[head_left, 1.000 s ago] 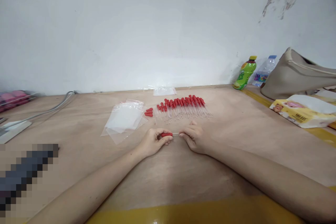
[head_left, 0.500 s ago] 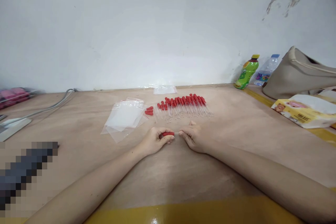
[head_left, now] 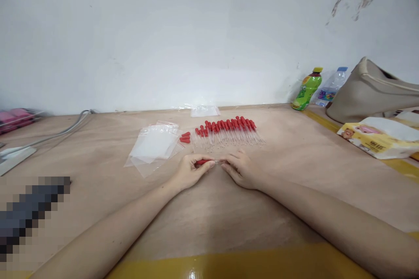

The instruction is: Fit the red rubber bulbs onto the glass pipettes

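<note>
My left hand [head_left: 192,171] is closed around the red rubber bulb [head_left: 202,162] of a dropper. From the bulb a thin clear tube [head_left: 216,161] runs to the right, its far part hidden by my right hand [head_left: 240,169], whose fingers pinch it. The fingertips of both hands are close together, just above the table. Behind them lies a row of droppers [head_left: 229,126] with red bulbs and clear tubes pointing towards me. A few loose red bulbs [head_left: 185,137] rest left of the row, beside a stack of clear zip bags [head_left: 153,144].
Another clear bag [head_left: 205,111] lies by the wall. At the right stand a green-labelled bottle [head_left: 307,89], a water bottle [head_left: 332,87], a beige bag [head_left: 366,91] and a tissue pack [head_left: 376,139]. A grey cable [head_left: 65,133] and a pixelated dark object [head_left: 32,209] are at the left.
My left fingers have shifted forward along the bulb to the tube, covering more of it. My right fingers have spread slightly over the tube. Less tube shows between the hands.
</note>
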The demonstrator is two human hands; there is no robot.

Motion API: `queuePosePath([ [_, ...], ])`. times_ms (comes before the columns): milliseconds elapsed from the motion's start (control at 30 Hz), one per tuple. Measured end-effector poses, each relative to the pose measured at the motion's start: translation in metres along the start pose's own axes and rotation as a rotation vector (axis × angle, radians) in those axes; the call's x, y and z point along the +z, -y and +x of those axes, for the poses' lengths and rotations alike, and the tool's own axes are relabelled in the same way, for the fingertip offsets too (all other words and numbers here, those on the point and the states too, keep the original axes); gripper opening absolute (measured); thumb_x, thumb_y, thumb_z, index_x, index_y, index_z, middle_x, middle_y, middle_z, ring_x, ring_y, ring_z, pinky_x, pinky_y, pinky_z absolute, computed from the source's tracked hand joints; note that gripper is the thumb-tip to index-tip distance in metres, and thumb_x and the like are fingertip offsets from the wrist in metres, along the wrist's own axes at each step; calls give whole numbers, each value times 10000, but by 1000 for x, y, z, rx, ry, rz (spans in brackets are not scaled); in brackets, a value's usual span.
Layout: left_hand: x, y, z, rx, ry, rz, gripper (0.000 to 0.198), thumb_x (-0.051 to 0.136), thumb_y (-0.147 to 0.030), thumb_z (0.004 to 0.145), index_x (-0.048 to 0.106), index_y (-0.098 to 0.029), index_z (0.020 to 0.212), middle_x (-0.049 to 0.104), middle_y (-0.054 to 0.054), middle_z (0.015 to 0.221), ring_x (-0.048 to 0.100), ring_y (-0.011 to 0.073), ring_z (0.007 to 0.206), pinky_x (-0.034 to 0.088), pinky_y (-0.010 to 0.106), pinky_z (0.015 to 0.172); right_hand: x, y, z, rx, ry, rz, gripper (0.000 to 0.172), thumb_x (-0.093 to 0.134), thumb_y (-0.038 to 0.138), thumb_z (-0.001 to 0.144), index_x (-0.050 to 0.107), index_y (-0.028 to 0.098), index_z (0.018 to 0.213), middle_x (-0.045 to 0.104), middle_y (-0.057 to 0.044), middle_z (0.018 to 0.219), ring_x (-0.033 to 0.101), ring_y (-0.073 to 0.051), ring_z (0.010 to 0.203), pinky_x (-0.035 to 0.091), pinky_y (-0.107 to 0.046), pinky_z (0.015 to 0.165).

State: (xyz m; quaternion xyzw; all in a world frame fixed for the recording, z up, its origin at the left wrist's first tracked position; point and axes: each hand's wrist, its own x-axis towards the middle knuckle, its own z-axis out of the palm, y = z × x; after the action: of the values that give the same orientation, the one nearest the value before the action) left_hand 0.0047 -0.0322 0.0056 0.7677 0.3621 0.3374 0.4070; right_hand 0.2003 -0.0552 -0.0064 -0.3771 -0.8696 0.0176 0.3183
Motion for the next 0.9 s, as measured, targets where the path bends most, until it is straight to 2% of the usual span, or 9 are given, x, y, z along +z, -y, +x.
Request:
queuePosePath([
  [100, -1, 4, 2, -12, -105, 2, 333, 586, -362, 739, 630, -116, 958, 660, 64, 770, 566, 127, 620, 459, 235, 586, -1, -5, -1, 38, -53, -47, 173, 436, 233, 846, 583, 189, 926, 595, -47, 838, 523, -157, 797, 350, -308, 725],
  [200, -4, 9, 5, 38, -200, 80, 363, 585, -371, 739, 601, -145, 1023, 657, 55, 797, 578, 150, 694, 465, 261, 644, 1, -11, -3, 91, -133, -43, 165, 469, 256, 829, 617, 195, 871, 559, -48, 785, 510, -155, 741, 380, -292, 673],
  [367, -17, 15, 7, 182, -401, 529, 216, 549, -334, 761, 642, -204, 907, 613, 49, 908, 523, 205, 900, 412, 348, 833, 2, -15, -3, 178, -177, 72, 202, 444, 256, 845, 618, 189, 923, 543, -33, 735, 511, -132, 667, 421, -260, 621],
  [500, -29, 21, 9, 119, -490, 804, 249, 562, -328, 736, 635, -221, 949, 534, 70, 1075, 424, 255, 1058, 338, 398, 920, 1, -14, -2, 248, -197, 144, 225, 427, 268, 853, 613, 184, 949, 588, -50, 803, 544, -146, 718, 445, -275, 660],
  [600, -35, 27, 11, -14, -476, 884, 351, 558, -377, 726, 594, -226, 1040, 468, 95, 1157, 387, 286, 1109, 320, 430, 929, 3, -17, -3, 281, -215, 175, 242, 421, 282, 852, 593, 171, 980, 599, -51, 793, 549, -150, 704, 452, -283, 650],
  [700, -38, 31, 13, -128, -394, 869, 421, 504, -420, 753, 543, -208, 1115, 461, 116, 1158, 415, 285, 1103, 322, 435, 933, 9, -23, -5, 313, -221, 198, 288, 436, 304, 843, 538, 159, 1070, 581, -25, 708, 519, -131, 606, 445, -269, 592],
  [800, -38, 32, 14, -152, -344, 865, 448, 470, -431, 773, 513, -192, 1150, 464, 126, 1159, 439, 280, 1091, 320, 437, 941, 14, -26, -5, 307, -230, 230, 313, 433, 315, 844, 495, 159, 1108, 569, -17, 705, 499, -119, 577, 437, -261, 573],
  [900, -37, 31, 14, -134, -345, 861, 445, 470, -426, 777, 514, -182, 1146, 470, 129, 1164, 438, 280, 1100, 328, 431, 942, 15, -24, -1, 292, -252, 234, 311, 410, 309, 853, 480, 154, 1113, 565, -24, 717, 497, -120, 575, 429, -258, 562],
])
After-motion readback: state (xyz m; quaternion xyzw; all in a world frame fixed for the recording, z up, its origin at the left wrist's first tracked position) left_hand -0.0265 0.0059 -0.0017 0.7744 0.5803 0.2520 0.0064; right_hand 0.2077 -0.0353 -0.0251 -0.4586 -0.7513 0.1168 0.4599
